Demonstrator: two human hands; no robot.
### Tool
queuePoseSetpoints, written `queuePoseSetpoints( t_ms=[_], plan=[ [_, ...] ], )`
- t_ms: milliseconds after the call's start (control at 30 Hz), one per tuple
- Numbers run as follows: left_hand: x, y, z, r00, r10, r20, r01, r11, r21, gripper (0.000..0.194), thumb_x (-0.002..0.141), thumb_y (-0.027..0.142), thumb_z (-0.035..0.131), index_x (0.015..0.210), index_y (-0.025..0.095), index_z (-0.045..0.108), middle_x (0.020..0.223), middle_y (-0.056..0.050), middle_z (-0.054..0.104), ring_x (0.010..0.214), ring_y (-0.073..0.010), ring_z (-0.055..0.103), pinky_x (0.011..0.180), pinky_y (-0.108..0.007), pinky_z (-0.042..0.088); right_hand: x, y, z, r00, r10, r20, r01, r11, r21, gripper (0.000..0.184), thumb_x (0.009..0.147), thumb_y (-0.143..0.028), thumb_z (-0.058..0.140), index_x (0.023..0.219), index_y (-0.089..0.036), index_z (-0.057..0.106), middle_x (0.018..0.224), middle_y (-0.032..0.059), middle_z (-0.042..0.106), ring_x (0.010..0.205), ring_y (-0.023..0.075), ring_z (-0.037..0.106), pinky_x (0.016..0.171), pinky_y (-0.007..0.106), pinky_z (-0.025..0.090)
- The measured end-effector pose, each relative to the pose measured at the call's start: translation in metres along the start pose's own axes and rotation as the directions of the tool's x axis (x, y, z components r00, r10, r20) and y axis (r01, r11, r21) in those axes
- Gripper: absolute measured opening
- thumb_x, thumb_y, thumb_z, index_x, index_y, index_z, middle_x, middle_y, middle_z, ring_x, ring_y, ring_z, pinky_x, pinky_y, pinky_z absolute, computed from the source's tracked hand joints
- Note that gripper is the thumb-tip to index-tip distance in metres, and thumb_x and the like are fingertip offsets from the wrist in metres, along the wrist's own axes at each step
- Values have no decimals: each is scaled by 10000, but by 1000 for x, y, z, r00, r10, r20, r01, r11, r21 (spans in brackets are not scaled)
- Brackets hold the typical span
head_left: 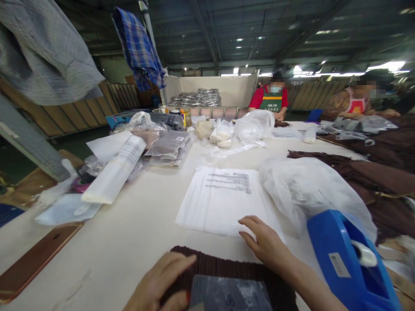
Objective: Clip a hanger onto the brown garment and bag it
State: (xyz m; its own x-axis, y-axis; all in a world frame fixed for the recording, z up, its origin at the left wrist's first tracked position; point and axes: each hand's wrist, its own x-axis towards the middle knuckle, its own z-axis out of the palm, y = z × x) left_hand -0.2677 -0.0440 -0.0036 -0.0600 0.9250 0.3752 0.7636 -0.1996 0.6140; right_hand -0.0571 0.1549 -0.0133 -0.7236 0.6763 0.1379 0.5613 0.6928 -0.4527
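Note:
A dark brown pleated cloth [227, 261] lies at the near edge of the table, with a dark grey flat packet [231, 293] on top, cut off by the bottom of the view. My left hand [164, 278] rests at the cloth's left side, fingers stretched out and thumb apart beside the packet. Beyond the cloth is a stack of clear printed plastic bags [223, 207]. My right hand [264, 242] reaches over the stack's near right corner, open, its fingers apart and holding nothing. Whether its fingertips touch the bags I cannot tell.
On the right stand a blue tape dispenser [346, 259] and a crumpled plastic bag [311, 185]. Leftward are a phone [39, 261], a plastic roll [115, 170] and bagged packets [170, 144]. Brown cloth [372, 177] is heaped at right. Two people [270, 97] work across the table.

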Motion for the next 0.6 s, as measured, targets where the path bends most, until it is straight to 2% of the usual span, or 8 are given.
queuePoseSetpoints(
  t_ms=[67, 100, 133, 200, 300, 433, 533, 600],
  plan=[
    [32, -8, -7, 995, -95, 39, 97, 994, -47, 268, 874, 304, 472, 1123, 262, 561, 1009, -53, 620, 891, -163, 593, 777, -255, 502, 23, 4, 8, 998, -4, 67, 9, 997, -73, 208, 784, -139, 525, 977, -160, 600, 1016, 98, 608, 941, 221, 577, 828, 362, 480],
    [49, -14, -6, 992, -121, 32, 123, 991, -56, 262, 857, 286, 478, 1089, 222, 583, 1003, -64, 624, 888, -167, 592, 785, -266, 502, 31, 6, 12, 997, -1, 83, 9, 996, -91, 164, 760, -131, 555, 912, -158, 610, 974, 98, 610, 920, 235, 574, 800, 368, 481],
    [64, -20, -2, 988, -141, 70, 145, 988, -52, 263, 844, 267, 480, 1069, 191, 594, 1006, -74, 626, 903, -171, 586, 808, -280, 495, 37, 8, 14, 995, -2, 103, 13, 994, -109, 113, 744, -127, 573, 847, -158, 609, 929, 93, 610, 894, 238, 572, 769, 359, 482],
    [91, -33, 12, 972, -164, 169, 170, 985, -25, 269, 824, 221, 485, 1057, 148, 599, 1006, -83, 629, 926, -173, 574, 843, -294, 477, 43, 13, 19, 991, -11, 137, 29, 991, -133, 50, 749, -118, 567, 753, -164, 587, 855, 71, 599, 846, 214, 564, 731, 318, 471],
    [119, -47, 40, 935, -167, 313, 171, 985, 14, 251, 790, 143, 518, 1018, 124, 621, 950, -72, 639, 879, -159, 578, 834, -273, 466, 46, 19, 26, 986, -25, 165, 51, 987, -155, 148, 786, -62, 484, 738, -174, 568, 810, 39, 579, 809, 169, 542, 730, 267, 440],
    [134, -55, 65, 902, -137, 409, 126, 990, 54, 239, 727, 135, 609, 964, 128, 639, 921, -66, 621, 886, -174, 566, 847, -283, 449, 49, 22, 33, 985, 4, 171, 28, 982, -184, 196, 781, -5, 430, 779, -146, 566, 822, 68, 566, 814, 181, 520, 749, 281, 415],
    [134, -55, 69, 884, -142, 446, 106, 989, 106, 390, 664, 223, 697, 1033, 140, 603, 1010, -84, 583, 965, -221, 536, 868, -336, 442, 52, 23, 30, 981, 30, 194, 1, 987, -161, 185, 781, -10, 432, 775, -141, 562, 808, 71, 562, 798, 181, 521, 744, 287, 407],
    [135, -54, 69, 877, -157, 454, 105, 985, 139, 395, 673, 259, 684, 1043, 159, 588, 1032, -82, 566, 993, -242, 519, 864, -366, 440, 54, 25, 25, 973, 38, 227, -13, 994, -111, 118, 784, -66, 490, 766, -165, 551, 772, 35, 556, 730, 154, 524, 694, 265, 410]
  ],
)
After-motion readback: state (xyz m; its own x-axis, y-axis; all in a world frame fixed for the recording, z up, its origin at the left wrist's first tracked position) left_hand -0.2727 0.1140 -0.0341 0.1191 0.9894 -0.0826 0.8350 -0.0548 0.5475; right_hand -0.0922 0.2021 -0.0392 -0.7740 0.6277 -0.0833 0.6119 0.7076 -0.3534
